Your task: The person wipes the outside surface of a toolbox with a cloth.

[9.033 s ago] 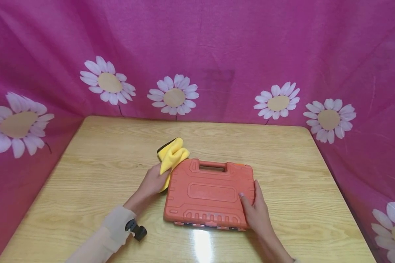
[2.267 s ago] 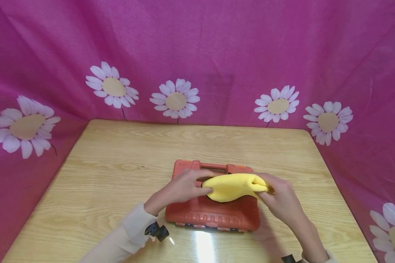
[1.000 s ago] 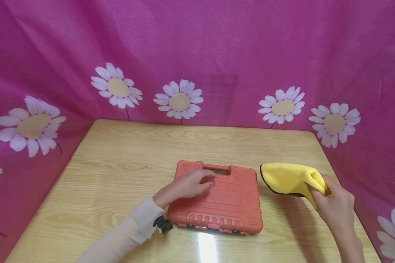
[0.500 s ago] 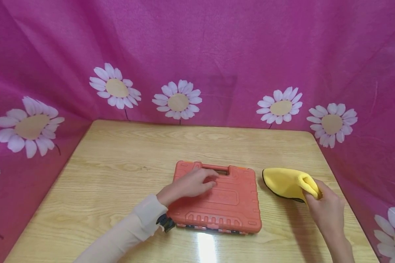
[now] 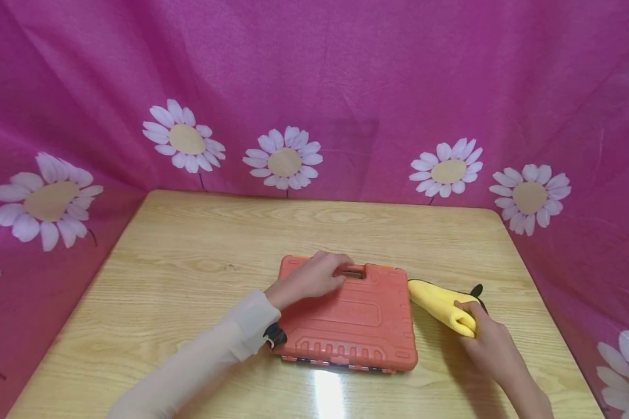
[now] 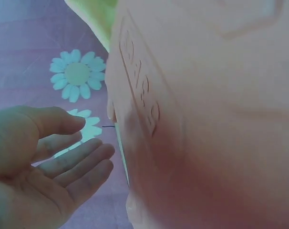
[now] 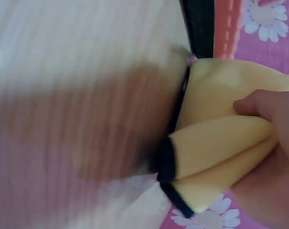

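A closed red plastic tool case (image 5: 356, 340) lies flat on the wooden table, handle side away from me. Above its upper left part, near the handle, hovers my left hand (image 5: 314, 278); the left wrist view shows its fingers (image 6: 87, 183) loosely bent, with nothing held and a gap to the case (image 6: 221, 119). My right hand (image 5: 493, 346) grips a folded yellow cloth (image 5: 435, 299) with dark edging, just right of the case. In the right wrist view the thumb lies over the cloth (image 7: 221, 90); the other fingers are partly hidden.
The wooden table (image 5: 188, 250) has rounded far corners. A magenta curtain (image 5: 346, 70) printed with white daisies stands behind it and on both sides. A bright light reflection (image 5: 328, 393) shows on the tabletop in front of the case.
Earlier my left hand held the cloth beside the case, then both hands held it above. My right hand carried it rightward and lowered it; my left hand let go and shifted toward the handle.
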Demonstrator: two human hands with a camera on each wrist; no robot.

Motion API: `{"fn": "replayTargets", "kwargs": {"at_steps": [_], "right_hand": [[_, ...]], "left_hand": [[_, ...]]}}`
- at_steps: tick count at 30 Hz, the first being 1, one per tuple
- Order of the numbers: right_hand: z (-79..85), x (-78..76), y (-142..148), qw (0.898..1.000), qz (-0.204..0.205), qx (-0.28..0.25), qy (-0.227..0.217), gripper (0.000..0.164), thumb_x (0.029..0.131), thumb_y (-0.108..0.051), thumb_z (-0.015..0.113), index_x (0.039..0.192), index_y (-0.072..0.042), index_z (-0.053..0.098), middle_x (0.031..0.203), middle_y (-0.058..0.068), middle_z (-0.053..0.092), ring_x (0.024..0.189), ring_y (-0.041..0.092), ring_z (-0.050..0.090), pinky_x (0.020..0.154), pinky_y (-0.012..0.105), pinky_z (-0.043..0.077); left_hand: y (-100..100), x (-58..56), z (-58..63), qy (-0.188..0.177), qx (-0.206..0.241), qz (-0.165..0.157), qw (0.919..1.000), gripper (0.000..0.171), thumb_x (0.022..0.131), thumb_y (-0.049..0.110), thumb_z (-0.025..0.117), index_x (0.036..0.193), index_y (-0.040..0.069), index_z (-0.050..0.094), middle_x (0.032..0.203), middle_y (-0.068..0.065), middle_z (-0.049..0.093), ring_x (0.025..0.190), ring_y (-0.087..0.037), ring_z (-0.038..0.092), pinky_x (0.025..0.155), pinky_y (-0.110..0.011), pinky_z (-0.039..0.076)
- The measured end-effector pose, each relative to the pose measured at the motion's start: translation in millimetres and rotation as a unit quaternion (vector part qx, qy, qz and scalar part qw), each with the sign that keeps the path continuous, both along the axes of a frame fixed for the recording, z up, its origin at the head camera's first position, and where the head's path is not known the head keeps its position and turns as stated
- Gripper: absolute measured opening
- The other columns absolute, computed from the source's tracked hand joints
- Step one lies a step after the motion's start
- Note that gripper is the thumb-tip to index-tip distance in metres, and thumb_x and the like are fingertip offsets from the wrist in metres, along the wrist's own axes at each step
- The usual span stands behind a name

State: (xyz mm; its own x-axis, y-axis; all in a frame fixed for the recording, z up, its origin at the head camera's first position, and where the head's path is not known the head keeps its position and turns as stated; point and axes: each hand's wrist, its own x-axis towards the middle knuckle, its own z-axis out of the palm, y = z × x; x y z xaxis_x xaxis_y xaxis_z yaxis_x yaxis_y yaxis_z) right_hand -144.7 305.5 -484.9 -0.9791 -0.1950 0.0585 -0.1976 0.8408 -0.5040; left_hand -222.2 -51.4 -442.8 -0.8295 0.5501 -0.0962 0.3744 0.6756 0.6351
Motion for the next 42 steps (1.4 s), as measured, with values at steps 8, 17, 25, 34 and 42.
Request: {"fn": "replayTargets", "kwargs": {"at_steps": [8, 17, 25, 34, 42], "right_hand": [[-16.6, 9.2, -2, 0.998, 0.059, -0.008, -0.028, 0.053, 0.086, 0.01, 0.061, 0.137, 0.0, 0.056, 0.117, 0.023, 0.066, 0.102, 0.034, 0.062, 0.084, 0.055, 0.05], [-16.4, 6.7, -7, 0.998, 0.066, 0.014, -0.014, 0.059, 0.076, 0.013, 0.062, 0.133, 0.001, 0.06, 0.128, 0.032, 0.059, 0.115, 0.049, 0.058, 0.087, 0.065, 0.047], [-14.6, 7.4, -12, 0.998, 0.06, 0.009, -0.012, 0.06, 0.074, 0.013, 0.061, 0.133, 0.001, 0.06, 0.131, 0.03, 0.058, 0.113, 0.048, 0.059, 0.086, 0.064, 0.048], [-18.7, 8.2, -16, 0.997, 0.068, 0.028, -0.005, 0.051, 0.082, 0.009, 0.065, 0.131, -0.001, 0.062, 0.131, 0.029, 0.058, 0.114, 0.048, 0.059, 0.09, 0.062, 0.047], [-18.0, 9.8, -15, 0.998, 0.055, 0.027, -0.013, 0.058, 0.076, 0.012, 0.062, 0.132, -0.003, 0.063, 0.133, 0.028, 0.058, 0.11, 0.046, 0.061, 0.084, 0.061, 0.05]], "left_hand": [[7, -19.8, 0.9, 0.028, -0.045, -0.023, 0.9984, 0.034, 0.099, 0.002, 0.059, 0.133, 0.0, 0.061, 0.129, -0.011, 0.064, 0.114, -0.019, 0.06, 0.092, -0.032, 0.051], [9, -41.5, -3.8, 0.046, -0.108, -0.097, 0.9883, 0.029, 0.103, 0.005, 0.054, 0.129, -0.002, 0.063, 0.121, -0.015, 0.067, 0.096, -0.02, 0.063, 0.087, -0.033, 0.051], [9, -51.3, -16.1, 0.04, -0.164, -0.107, 0.9798, 0.01, 0.101, 0.008, 0.057, 0.104, 0.008, 0.067, 0.091, -0.003, 0.064, 0.077, -0.015, 0.051, 0.071, -0.029, 0.043], [7, -53.9, -25.9, 0.008, -0.2, -0.083, 0.9762, 0.016, 0.102, 0.008, 0.055, 0.096, 0.012, 0.069, 0.082, 0.003, 0.059, 0.076, -0.013, 0.049, 0.069, -0.026, 0.041], [2, -49.9, -24.3, 0.013, -0.197, -0.108, 0.9744, 0.024, 0.101, 0.003, 0.054, 0.078, 0.01, 0.058, 0.067, 0.003, 0.042, 0.067, -0.013, 0.036, 0.064, -0.027, 0.034]]}}
